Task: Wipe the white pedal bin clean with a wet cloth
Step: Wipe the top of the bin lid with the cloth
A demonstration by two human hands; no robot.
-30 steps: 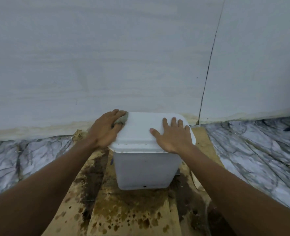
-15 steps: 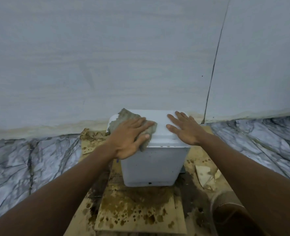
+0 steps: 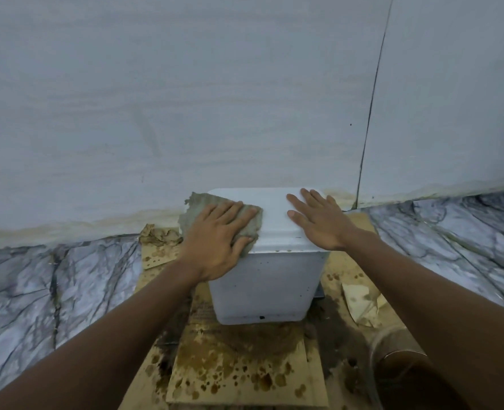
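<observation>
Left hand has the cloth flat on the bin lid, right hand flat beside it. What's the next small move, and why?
Probably sweep the left hand and cloth rightward across the lid. The cloth covers only the lid's left part, the middle strip lies bare, and the right hand rests flat on the right side, likely steadying the pedal bin.

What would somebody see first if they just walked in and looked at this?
The white pedal bin stands in the middle by the wall, on cardboard covered in brown stains. Two hands lie flat on its lid: the left hand presses a grey cloth onto the left side, and the right hand rests bare on the right side.
</observation>
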